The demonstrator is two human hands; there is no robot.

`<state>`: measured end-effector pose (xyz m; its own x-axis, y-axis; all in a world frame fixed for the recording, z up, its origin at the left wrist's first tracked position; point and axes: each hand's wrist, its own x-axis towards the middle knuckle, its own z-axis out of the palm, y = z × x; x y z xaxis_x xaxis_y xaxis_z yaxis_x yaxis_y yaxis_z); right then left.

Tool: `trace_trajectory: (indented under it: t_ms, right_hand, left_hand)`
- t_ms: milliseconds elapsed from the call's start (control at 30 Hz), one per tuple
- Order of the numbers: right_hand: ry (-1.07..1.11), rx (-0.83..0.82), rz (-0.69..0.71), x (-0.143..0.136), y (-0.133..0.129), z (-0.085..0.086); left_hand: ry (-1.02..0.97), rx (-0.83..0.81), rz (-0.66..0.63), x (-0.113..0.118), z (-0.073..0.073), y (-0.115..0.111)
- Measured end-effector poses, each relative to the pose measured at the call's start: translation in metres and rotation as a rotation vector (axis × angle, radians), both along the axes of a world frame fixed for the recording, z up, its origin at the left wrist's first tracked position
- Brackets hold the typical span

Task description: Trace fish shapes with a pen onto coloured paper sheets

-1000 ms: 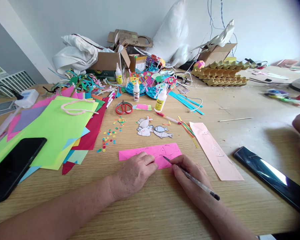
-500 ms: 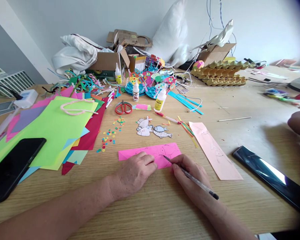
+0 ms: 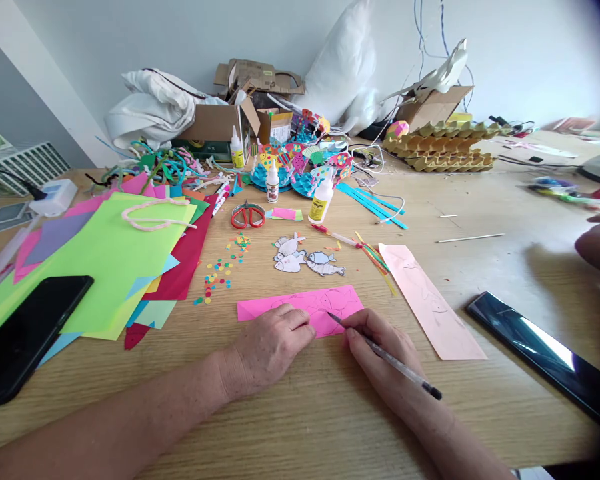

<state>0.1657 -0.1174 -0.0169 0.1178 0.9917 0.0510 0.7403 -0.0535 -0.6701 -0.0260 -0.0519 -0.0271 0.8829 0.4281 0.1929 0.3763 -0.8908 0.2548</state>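
Wooden tabletop (image 3: 290, 433) opens beyond both ends of your pink paper strip (image 3: 310, 302), fish cutouts (image 3: 286, 255) just past its far edge. It's lying sideways, right end slightly farther. Your left hand (image 3: 275, 340) rests bunched on it, grip unclear; your right hand (image 3: 391, 337) pinches the pen (image 3: 405, 368), tip aimed away-left.

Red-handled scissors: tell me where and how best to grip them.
Grip the red loops from the person's side: the scissors lie flat with those loops nearest the person and blades pointing away, so that approach should avoid the edges.
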Motion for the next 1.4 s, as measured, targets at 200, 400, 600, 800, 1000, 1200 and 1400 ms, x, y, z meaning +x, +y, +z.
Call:
trace_trajectory:
  t_ms: [200, 400, 600, 800, 1000, 1200, 1400]
  right_hand:
    - [0.010, -0.003, -0.004, 0.000, 0.000, 0.000]
    - [0.200, 0.005, -0.112, 0.002, 0.001, 0.002]
    - [0.352, -0.079, -0.043, 0.008, -0.005, 0.023]
    - [0.252, -0.110, 0.045, 0.013, -0.013, 0.017]
    - [0.136, -0.088, 0.098, 0.004, -0.014, 0.008]
    - [0.082, -0.078, 0.121, 0.003, -0.013, 0.007]
    - [0.080, -0.090, 0.131, 0.004, -0.014, 0.007]
  left_hand:
    - [0.010, -0.006, -0.004, 0.001, 0.000, 0.000]
    - [-0.010, 0.018, -0.008, 0.001, -0.001, 0.001]
    - [-0.025, 0.052, -0.014, 0.000, -0.001, 0.002]
    - [-0.010, 0.095, -0.038, -0.001, 0.001, 0.003]
    - [-0.034, 0.140, -0.063, -0.004, -0.003, 0.003]
    - [-0.036, 0.149, -0.060, -0.004, -0.004, 0.003]
    - [-0.025, 0.156, -0.051, -0.003, -0.004, 0.002]
